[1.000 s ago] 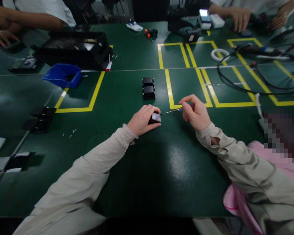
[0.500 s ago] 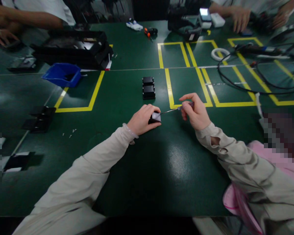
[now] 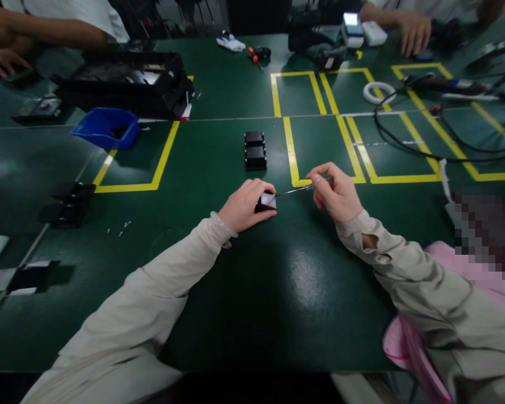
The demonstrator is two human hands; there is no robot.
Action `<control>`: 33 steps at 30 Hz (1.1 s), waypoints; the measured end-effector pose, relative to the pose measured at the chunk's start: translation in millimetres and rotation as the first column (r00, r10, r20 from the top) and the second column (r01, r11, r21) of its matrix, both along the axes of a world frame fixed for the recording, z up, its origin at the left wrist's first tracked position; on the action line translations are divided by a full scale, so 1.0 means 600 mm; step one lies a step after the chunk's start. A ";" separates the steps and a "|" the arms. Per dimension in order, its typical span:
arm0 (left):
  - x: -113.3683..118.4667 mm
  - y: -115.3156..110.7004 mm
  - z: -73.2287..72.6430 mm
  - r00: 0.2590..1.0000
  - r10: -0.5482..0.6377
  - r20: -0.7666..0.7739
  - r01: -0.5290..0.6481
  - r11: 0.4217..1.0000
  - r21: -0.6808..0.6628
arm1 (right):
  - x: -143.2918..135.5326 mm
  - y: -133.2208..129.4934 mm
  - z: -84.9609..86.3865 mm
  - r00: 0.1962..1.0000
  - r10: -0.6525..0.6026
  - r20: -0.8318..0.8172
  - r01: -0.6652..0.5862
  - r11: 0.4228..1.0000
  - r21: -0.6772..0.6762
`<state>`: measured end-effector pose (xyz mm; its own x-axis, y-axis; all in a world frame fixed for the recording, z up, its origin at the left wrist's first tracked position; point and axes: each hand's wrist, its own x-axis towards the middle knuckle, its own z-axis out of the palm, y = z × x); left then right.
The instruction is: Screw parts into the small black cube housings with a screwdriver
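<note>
My left hand (image 3: 249, 205) is closed around a small black box (image 3: 267, 201), steadying it on the green table; a pale grey face of the box shows toward the right. In my right hand (image 3: 333, 192) is a screwdriver (image 3: 293, 191), gripped by its handle between thumb and fingers. The thin shaft lies nearly level, and its tip meets the right side of the box. Whether a screw sits at the tip is too small to tell. Just beyond my left hand, similar black boxes (image 3: 255, 151) stand in a short row.
Loose screws (image 3: 124, 227) lie to the left, near several black parts (image 3: 69, 205). Farther back are a blue bin (image 3: 107, 128) and a black tray (image 3: 122, 84). Black cable (image 3: 404, 147) and a white tape roll (image 3: 379, 93) lie at right. Two co-workers' hands (image 3: 416, 32) are across the table.
The fingers of my right hand have shifted slightly around the screwdriver handle, the forefinger curling in closer. My left hand and the box have stayed in place.
</note>
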<state>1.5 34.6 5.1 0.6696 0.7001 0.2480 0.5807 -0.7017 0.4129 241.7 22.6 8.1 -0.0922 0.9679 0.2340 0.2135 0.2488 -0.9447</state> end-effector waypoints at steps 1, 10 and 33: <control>0.000 0.000 0.000 1.000 0.002 0.001 -0.002 1.000 0.001 | 0.000 0.000 0.000 1.000 -0.001 0.006 0.001 1.000 -0.002; 0.001 0.001 0.001 1.000 0.002 0.000 -0.002 1.000 0.006 | 0.000 0.001 -0.002 1.000 0.007 -0.020 -0.007 1.000 0.007; 0.000 0.000 0.001 1.000 0.008 -0.013 -0.008 1.000 -0.003 | 0.002 0.002 0.001 1.000 -0.009 -0.004 0.009 1.000 -0.023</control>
<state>1.5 34.9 5.6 0.6671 0.7061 0.2374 0.5917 -0.6959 0.4070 242.6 23.6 8.6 -0.0826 0.9738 0.2120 0.2119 0.2251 -0.9510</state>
